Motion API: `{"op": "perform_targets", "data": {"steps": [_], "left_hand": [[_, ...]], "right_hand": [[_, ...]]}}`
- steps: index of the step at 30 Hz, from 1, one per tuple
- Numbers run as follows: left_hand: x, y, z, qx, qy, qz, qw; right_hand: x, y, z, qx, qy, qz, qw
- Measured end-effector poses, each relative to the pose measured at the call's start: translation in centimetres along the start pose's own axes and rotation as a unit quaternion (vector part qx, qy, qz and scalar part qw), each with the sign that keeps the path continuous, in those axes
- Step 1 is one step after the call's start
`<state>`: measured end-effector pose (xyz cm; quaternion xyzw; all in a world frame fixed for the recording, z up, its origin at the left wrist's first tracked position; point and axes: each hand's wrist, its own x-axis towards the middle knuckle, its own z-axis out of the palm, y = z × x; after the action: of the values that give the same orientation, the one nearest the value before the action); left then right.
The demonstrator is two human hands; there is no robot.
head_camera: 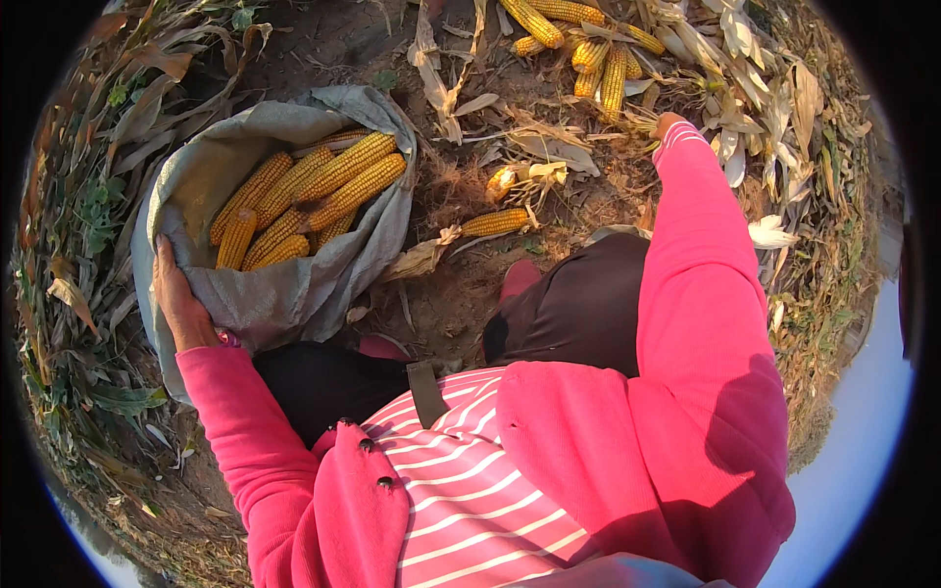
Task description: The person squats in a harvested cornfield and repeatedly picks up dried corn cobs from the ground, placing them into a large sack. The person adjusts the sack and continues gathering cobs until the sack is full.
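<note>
A pale woven sack (316, 294) stands at the left with its mouth wide and rolled back, holding several husked yellow corn cobs (353, 169). My left hand (180, 301) grips its near-left rim, fingers pointing away from me. At the upper right, my right arm reaches out over the ground. Only part of my right hand (667, 125) shows past the sleeve, beside dry husk strips (638, 121); its fingers are hidden. Just beyond it lies a pile of bare yellow cobs (614, 77).
Between sack and right arm, a loose cob (496, 223) and a partly husked ear (502, 182) lie on the soil. Dry husks (735, 95) heap at the right. Cut corn stalks and leaves (95, 279) line the left. My bent legs (581, 301) are close to the sack.
</note>
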<state>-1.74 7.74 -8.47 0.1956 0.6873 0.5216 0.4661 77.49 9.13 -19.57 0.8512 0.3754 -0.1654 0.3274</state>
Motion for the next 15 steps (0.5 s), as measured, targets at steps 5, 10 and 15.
{"op": "perform_targets", "data": {"steps": [5,10,15], "left_hand": [[0.4,-1.0,1.5,0.086,0.009,0.013,0.996],[0.1,-1.0,1.0,0.107,0.032,0.031,0.993],[-1.9,-0.1,0.6,0.108,0.065,0.041,0.991]], "right_hand": [[-2.7,-3.1,-1.8,0.243,0.18,-0.025,0.953],[0.5,-9.3,-1.6,0.329,0.128,-0.04,0.935],[4.1,-13.0,0.4,0.512,0.057,0.043,0.856]]}}
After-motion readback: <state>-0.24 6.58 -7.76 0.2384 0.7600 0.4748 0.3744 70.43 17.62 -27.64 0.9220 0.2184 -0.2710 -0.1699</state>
